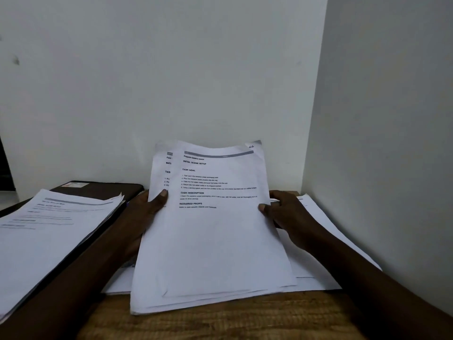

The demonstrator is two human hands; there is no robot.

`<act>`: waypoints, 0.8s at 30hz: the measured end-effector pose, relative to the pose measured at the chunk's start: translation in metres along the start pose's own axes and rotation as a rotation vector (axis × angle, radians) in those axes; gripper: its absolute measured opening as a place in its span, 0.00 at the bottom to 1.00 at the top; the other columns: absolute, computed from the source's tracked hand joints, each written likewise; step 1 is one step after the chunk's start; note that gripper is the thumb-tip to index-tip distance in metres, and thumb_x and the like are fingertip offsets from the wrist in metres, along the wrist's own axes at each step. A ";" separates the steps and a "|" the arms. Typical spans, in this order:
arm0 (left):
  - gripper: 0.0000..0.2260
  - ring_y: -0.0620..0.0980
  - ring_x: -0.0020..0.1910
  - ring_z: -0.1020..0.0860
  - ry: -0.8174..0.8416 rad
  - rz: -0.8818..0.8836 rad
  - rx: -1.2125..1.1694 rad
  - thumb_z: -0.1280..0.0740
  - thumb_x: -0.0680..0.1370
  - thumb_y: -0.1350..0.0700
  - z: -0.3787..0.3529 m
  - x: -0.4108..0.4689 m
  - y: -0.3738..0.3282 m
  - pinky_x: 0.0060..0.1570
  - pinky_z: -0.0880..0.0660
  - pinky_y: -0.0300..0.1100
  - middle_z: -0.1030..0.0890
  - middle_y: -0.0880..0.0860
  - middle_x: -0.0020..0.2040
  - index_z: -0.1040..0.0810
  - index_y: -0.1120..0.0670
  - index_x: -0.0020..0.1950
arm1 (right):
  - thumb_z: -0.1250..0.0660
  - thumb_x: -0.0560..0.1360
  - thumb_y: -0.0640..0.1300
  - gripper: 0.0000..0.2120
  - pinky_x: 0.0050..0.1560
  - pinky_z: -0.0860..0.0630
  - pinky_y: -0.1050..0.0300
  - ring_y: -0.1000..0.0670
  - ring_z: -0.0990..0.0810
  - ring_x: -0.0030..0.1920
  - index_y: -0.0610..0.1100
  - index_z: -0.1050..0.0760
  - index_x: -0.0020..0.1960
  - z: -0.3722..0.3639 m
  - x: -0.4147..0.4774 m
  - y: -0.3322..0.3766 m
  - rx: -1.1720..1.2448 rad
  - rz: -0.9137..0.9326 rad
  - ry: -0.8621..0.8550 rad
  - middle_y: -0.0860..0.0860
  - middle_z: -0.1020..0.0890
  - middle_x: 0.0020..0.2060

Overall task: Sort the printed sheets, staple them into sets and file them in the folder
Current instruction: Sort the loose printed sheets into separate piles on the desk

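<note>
1. We see our left grip (147,209) pinching the left edge of the printed sheets (210,246), thumb on top.
2. Our right grip (284,214) pinches their right edge.
3. The sheets tilt up, bottom edge down at the desk (220,320).
4. Another stack (49,231) lies on the dark folder (105,186) at left.

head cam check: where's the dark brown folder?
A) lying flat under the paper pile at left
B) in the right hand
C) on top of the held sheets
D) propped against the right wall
A: the dark brown flat folder lies at left with a pile of white printed sheets on it; the left hand and right hand grip only the centre stack of sheets.
</note>
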State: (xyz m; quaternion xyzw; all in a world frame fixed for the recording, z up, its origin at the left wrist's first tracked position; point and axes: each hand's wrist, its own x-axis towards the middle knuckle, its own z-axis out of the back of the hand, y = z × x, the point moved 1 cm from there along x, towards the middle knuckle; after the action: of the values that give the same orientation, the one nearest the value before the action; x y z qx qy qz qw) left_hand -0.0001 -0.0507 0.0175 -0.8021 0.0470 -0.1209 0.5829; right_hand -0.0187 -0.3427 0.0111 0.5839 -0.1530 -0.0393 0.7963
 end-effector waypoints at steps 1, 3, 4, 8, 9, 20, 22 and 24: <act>0.13 0.55 0.46 0.14 -0.023 -0.012 0.011 0.39 0.82 0.57 0.001 0.001 0.001 0.40 0.16 0.50 0.15 0.59 0.55 0.23 0.60 0.65 | 0.33 0.71 0.39 0.05 0.49 0.20 0.45 0.44 0.17 0.44 0.45 0.19 0.45 0.003 0.002 -0.002 -0.025 -0.002 -0.023 0.47 0.15 0.43; 0.11 0.51 0.38 0.14 -0.081 -0.036 0.037 0.39 0.82 0.59 0.003 0.003 0.001 0.32 0.18 0.44 0.13 0.55 0.46 0.23 0.60 0.62 | 0.32 0.70 0.42 0.05 0.35 0.29 0.52 0.46 0.25 0.33 0.43 0.25 0.36 0.019 0.007 -0.002 -0.042 0.007 -0.142 0.46 0.23 0.31; 0.09 0.49 0.35 0.15 -0.111 -0.051 0.053 0.39 0.82 0.60 0.005 0.004 0.001 0.29 0.20 0.42 0.13 0.52 0.42 0.23 0.59 0.61 | 0.31 0.71 0.42 0.09 0.33 0.34 0.55 0.48 0.29 0.30 0.44 0.27 0.34 0.033 0.007 0.000 -0.058 0.005 -0.219 0.46 0.27 0.28; 0.13 0.52 0.39 0.15 -0.195 -0.062 0.084 0.37 0.82 0.59 0.018 0.010 -0.002 0.30 0.19 0.44 0.16 0.57 0.52 0.24 0.60 0.65 | 0.36 0.79 0.48 0.18 0.35 0.34 0.54 0.43 0.25 0.40 0.43 0.28 0.33 0.091 0.003 0.008 -0.506 -0.067 -0.359 0.43 0.21 0.35; 0.14 0.55 0.43 0.16 -0.202 -0.054 0.081 0.36 0.82 0.58 0.021 0.011 -0.001 0.32 0.18 0.46 0.17 0.60 0.56 0.25 0.60 0.66 | 0.37 0.80 0.49 0.16 0.41 0.32 0.53 0.41 0.23 0.46 0.41 0.24 0.38 0.098 0.004 0.008 -0.656 -0.119 -0.318 0.39 0.19 0.43; 0.07 0.50 0.37 0.14 -0.189 -0.027 0.100 0.36 0.81 0.57 0.032 0.016 -0.006 0.30 0.20 0.42 0.15 0.55 0.49 0.21 0.56 0.57 | 0.43 0.79 0.38 0.14 0.61 0.28 0.50 0.37 0.26 0.63 0.36 0.32 0.63 0.096 -0.005 -0.004 -1.131 -0.302 -0.134 0.36 0.30 0.64; 0.08 0.50 0.38 0.14 -0.169 -0.018 0.077 0.37 0.82 0.57 0.036 0.015 -0.010 0.30 0.19 0.43 0.13 0.53 0.45 0.21 0.55 0.57 | 0.42 0.78 0.37 0.15 0.60 0.27 0.51 0.38 0.26 0.64 0.37 0.32 0.64 0.092 -0.007 -0.005 -1.166 -0.308 -0.110 0.37 0.30 0.65; 0.07 0.47 0.35 0.15 -0.159 -0.035 0.076 0.40 0.83 0.57 0.036 0.013 -0.015 0.28 0.21 0.40 0.13 0.49 0.40 0.22 0.54 0.55 | 0.40 0.77 0.37 0.15 0.59 0.27 0.52 0.39 0.25 0.63 0.37 0.32 0.64 0.088 -0.008 -0.006 -1.197 -0.300 -0.097 0.38 0.29 0.65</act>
State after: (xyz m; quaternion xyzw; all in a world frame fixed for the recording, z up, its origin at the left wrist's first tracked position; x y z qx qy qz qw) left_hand 0.0209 -0.0154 0.0229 -0.7871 -0.0180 -0.0686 0.6128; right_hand -0.0514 -0.4233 0.0280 0.0488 -0.0568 -0.2563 0.9637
